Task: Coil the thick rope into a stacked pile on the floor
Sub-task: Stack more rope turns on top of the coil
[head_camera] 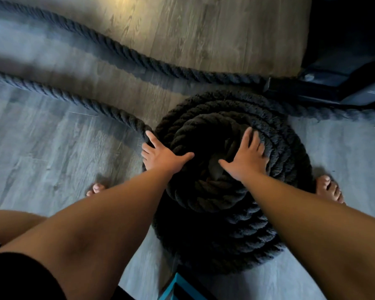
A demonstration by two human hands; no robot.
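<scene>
Thick rope (pixel 230 224) — dark, twisted, stacked in round coils on the grey wood-grain floor (pixel 41 148) between the person's bare feet. Two uncoiled lengths trail off to the upper left; another runs right past a dark machine base (pixel 342 83). Left hand (pixel 162 155) — fingers curled over the pile's outer left edge, where a loose length joins. Right hand (pixel 247 156) — spread flat, pressing the upper coils.
</scene>
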